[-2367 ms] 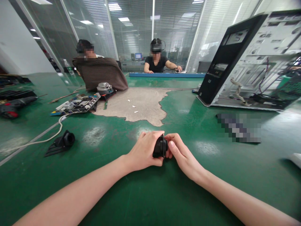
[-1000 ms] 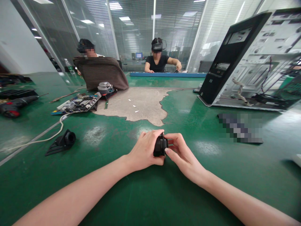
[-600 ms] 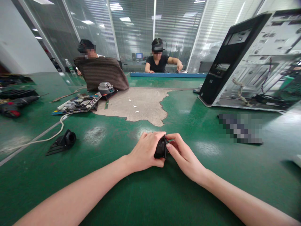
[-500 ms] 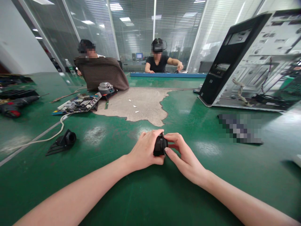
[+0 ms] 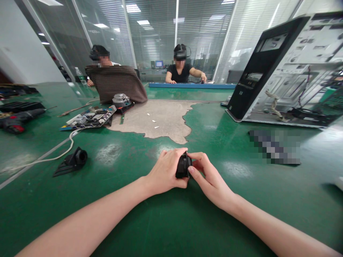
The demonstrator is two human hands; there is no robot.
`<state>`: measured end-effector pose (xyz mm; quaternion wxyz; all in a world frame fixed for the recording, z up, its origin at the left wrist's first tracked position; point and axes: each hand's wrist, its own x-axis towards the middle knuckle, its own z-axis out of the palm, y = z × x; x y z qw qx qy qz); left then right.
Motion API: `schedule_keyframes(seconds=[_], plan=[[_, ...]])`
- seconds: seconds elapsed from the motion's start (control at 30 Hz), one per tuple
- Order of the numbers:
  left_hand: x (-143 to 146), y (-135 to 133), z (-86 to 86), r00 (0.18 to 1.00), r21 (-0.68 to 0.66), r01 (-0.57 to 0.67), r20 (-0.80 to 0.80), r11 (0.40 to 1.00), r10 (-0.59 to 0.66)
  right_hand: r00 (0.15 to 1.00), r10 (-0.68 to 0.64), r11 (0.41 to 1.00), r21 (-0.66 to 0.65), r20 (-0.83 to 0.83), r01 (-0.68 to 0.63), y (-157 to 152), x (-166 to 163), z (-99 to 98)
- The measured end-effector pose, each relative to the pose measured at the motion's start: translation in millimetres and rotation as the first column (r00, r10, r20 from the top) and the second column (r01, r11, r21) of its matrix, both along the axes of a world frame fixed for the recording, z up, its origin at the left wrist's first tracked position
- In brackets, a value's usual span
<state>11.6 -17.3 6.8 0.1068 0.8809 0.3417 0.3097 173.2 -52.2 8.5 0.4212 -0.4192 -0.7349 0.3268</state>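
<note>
A small black round part rests low over the green table mat, held between both hands. My left hand wraps around its left side, thumb beneath and fingers over the top. My right hand pinches its right face with thumb and fingertips. Most of the part is hidden by my fingers.
A similar black part on a flat base lies at the left beside a white cable. A circuit board and a worn bare patch lie farther back. An open computer case stands at the right. Two people sit across the table.
Both hands have stayed on the black part in the same spot. My right fingers have shifted slightly on its right face, and the part looks turned a little.
</note>
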Motion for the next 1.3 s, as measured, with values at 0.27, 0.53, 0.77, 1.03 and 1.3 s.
schedule_keyframes(seconds=[0.27,0.53,0.77,1.03,1.3], plan=[[0.4,1.0,-0.9,0.999,0.031,0.021,-0.045,0.999,-0.020,0.987,-0.069,0.998,-0.004,-0.142,0.069,6.1,-3.8,-1.3],[0.6,-0.1,0.5,1.000,-0.032,0.006,0.005,0.999,-0.006,1.000,-0.003,1.000,0.028,0.013,0.002,2.1,0.5,0.7],[1.4,4.6,0.5,0.996,-0.086,-0.032,0.075,0.996,0.039,0.994,-0.001,0.996,0.089,-0.107,0.010,8.7,-1.9,-5.9],[2.3,4.7,-0.1,0.999,-0.019,-0.037,0.038,0.999,0.038,0.999,0.014,1.000,-0.008,-0.033,-0.014,9.5,-0.5,-2.2],[3.3,4.8,-0.6,0.997,-0.048,-0.034,0.065,0.998,0.037,0.996,-0.023,0.990,0.134,-0.082,0.034,9.9,0.7,-3.0]])
